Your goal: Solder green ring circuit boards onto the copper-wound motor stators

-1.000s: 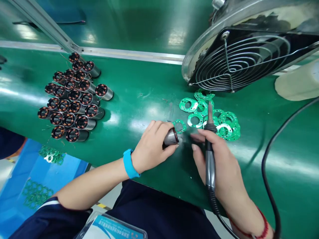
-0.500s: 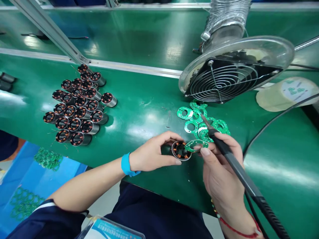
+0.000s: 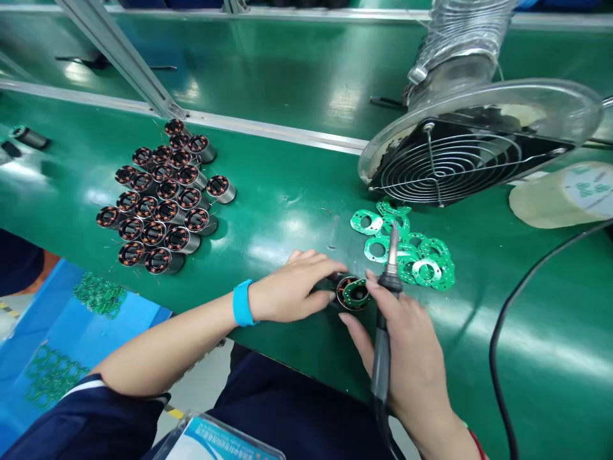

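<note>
My left hand (image 3: 292,289), with a blue wristband, grips a metal motor stator (image 3: 345,292) with copper windings, held against the green bench. A green ring-shaped circuit board (image 3: 357,292) sits on the stator's open end. My right hand (image 3: 407,358) holds a soldering iron (image 3: 383,319) along the palm, tip pointing away toward the loose boards, while its fingertips press the board on the stator.
A pile of green ring boards (image 3: 412,252) lies just beyond the hands. Several stators (image 3: 163,198) are stacked at the left. A fume extractor fan (image 3: 460,160) with a foil duct hangs at the right. A black cable (image 3: 507,319) crosses the bench. A blue tray (image 3: 57,345) holds more boards.
The stator was turned open end up. My right hand brought a green board from the pile and set it on the stator. The soldering iron swung back to pointing away.
</note>
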`<state>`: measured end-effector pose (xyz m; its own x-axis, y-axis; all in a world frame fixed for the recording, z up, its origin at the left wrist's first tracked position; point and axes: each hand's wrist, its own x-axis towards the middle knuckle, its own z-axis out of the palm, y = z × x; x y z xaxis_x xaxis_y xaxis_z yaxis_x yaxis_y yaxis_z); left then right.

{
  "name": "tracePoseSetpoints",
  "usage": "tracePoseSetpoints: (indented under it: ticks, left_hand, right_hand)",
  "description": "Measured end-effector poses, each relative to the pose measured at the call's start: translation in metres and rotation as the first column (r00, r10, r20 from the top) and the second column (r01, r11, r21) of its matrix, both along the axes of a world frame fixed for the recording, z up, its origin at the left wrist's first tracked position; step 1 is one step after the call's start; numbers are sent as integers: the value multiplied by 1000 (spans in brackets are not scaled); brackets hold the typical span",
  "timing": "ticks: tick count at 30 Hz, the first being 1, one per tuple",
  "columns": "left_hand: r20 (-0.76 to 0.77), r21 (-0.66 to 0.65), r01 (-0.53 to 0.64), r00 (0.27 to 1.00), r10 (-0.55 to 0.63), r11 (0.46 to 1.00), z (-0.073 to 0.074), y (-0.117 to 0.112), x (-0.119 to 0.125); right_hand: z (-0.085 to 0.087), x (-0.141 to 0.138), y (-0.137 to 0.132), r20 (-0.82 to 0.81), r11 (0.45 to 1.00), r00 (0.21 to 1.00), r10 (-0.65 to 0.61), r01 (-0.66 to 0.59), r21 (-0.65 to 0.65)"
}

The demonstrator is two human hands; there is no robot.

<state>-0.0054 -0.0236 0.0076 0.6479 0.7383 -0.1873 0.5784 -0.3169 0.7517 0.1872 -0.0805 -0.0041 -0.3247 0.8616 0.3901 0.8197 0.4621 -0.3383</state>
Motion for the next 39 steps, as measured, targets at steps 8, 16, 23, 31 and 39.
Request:
tracePoseSetpoints:
  ticks: [8,16,23,31,39]
  left_hand:
    - [-22,-5,-45,999,45,999,-3,13,1]
    - [203,6,-159,967,155,987,3,13,17]
    - [293,-336,-260,884,363,905,-5,7,28]
    - [258,-643,-269,806,533,718,-1,9,20]
    - [232,-491,-294,863,448,820,2,8,20]
  right_hand:
    - [0,7,16,-173,953,983,69,-116,-278]
    - [-3,13,21,-259,951,960,104,-173,-257]
    - [5,12,18,-207,969,953,219,-238,-72]
    - [5,12,16,-150,976,965,217,-220,-4]
    - [5,10,14,-56,956,954,294,-293,33]
